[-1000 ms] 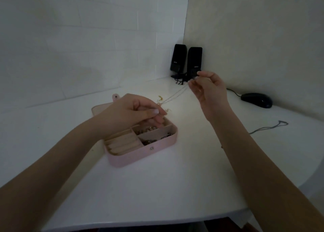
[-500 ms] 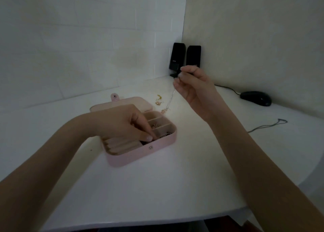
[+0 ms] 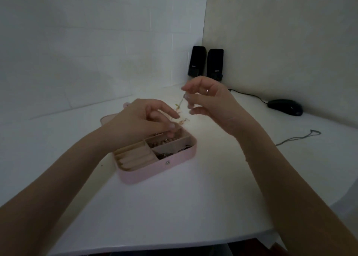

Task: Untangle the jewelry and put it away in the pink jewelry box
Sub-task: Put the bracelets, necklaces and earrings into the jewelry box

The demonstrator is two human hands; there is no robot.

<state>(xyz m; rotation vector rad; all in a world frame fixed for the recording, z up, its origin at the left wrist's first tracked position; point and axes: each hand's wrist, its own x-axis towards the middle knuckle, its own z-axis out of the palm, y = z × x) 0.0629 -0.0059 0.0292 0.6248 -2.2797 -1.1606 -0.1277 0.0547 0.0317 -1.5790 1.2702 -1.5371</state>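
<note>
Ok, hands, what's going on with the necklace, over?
Right hand pinches thin chain, raised. Left hand fingers down in open pink jewelry box, far compartment. Loose gold pieces on table behind box. Nothing blocking.

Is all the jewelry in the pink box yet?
Not yet. Some pieces already lie in the open pink jewelry box. The right hand pinches a thin chain, and the left hand reaches into the box. Small gold pieces wait on the table.
</note>
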